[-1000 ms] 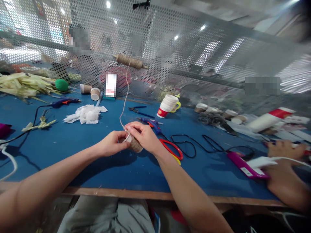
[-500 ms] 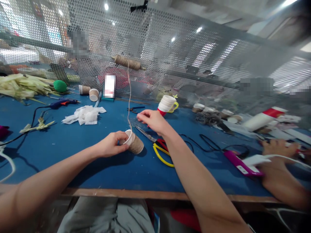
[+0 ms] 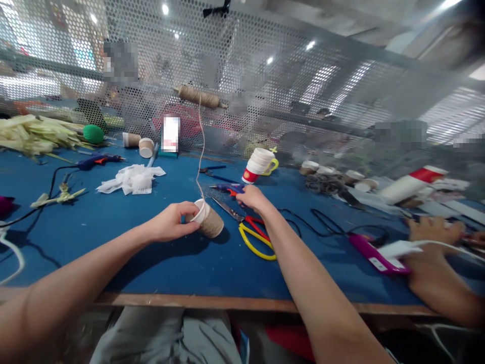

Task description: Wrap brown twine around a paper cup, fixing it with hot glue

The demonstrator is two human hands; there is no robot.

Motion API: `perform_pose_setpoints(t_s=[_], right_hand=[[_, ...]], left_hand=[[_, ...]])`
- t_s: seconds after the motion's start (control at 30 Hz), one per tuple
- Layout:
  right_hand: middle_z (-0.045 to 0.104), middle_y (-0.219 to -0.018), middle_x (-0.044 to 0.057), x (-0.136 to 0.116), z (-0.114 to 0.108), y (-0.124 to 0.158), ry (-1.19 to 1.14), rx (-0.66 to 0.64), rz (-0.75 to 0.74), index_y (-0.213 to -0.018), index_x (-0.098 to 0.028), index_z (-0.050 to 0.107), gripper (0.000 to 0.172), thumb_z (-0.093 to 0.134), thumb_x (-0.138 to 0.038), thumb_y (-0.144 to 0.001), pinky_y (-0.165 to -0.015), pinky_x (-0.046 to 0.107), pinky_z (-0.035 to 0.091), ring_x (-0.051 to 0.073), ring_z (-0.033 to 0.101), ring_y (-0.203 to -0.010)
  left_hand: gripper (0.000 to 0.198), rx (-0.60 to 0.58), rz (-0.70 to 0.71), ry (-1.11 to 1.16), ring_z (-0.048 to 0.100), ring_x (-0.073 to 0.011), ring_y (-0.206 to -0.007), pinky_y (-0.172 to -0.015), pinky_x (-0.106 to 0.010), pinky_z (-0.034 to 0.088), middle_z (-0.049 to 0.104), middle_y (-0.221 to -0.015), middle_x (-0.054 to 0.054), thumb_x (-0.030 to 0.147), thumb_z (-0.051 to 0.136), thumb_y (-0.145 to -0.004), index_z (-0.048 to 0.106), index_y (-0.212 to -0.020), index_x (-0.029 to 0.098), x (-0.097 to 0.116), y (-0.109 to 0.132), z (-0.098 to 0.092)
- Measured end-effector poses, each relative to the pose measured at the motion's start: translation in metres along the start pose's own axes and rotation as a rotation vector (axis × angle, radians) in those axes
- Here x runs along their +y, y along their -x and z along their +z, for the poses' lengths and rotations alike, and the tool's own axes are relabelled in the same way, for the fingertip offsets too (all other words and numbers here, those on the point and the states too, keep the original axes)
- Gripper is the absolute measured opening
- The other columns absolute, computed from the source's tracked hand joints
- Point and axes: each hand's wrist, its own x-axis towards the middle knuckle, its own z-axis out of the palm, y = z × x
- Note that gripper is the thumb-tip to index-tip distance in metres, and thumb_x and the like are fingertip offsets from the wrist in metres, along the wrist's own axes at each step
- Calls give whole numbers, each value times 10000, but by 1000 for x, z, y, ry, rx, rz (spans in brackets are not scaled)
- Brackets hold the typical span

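Cup, twine-wrapped, lies at frame centre, clamped in the left hand. The right hand touches the glue gun; I cannot tell its grip.

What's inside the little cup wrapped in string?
Only white inner wall shows at the rim of the cup, lying on its side in the left hand. The string reaches its rim from the spool. Fingers hide the cup's bottom.

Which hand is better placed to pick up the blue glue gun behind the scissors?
Right. The right hand lies at the blue glue gun; the left hand grips the twine-wrapped paper cup, farther from it.
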Motion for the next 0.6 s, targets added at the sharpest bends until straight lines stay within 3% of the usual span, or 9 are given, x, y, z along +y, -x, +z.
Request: perform_pose_setpoints(t_s=[0.13,0.2,0.33,0.47,0.6], right_hand=[[586,-674,21,-8,-21,30,-211,50,-94,-826,-145,528,144,509,-157,-683,-494,197,431,79,536,-523],[550,-615,7,-13,-33,50,-536,-29,-183,-781,-133,531,160,570,-242,-670,-474,207,430,77,502,-494],[551,-604,15,-19,-42,81,-790,-159,-235,-751,-127,559,228,616,-319,-641,-433,211,412,84,494,-496],[609,-801,75,-20,-32,91,-864,-223,-268,-843,-126,561,289,628,-311,-631,-421,206,407,92,526,-545],[593,-668,39,-18,-25,97,-719,-181,-287,-793,-128,561,252,597,-337,-657,-393,204,382,73,473,-452]], left_hand=[[134,-14,32,16,510,-128,-773,-732,-229,403,551,-822,-37,216,447,-760,538,-767,118,1,-1,-5],[120,-27,67,-4,514,-137,-814,-754,-231,404,550,-870,-50,205,455,-751,539,-749,120,3,0,-8],[110,-43,88,-23,494,-170,-966,-816,-243,389,521,-1060,-87,194,465,-743,552,-752,128,3,1,-9],[123,-26,45,35,491,-175,-1001,-853,-257,382,499,-1121,-103,206,477,-741,557,-778,119,-2,-1,-10],[141,14,-16,137,500,-175,-994,-885,-282,369,540,-1066,-94,198,488,-731,564,-815,113,-8,-4,-12]])
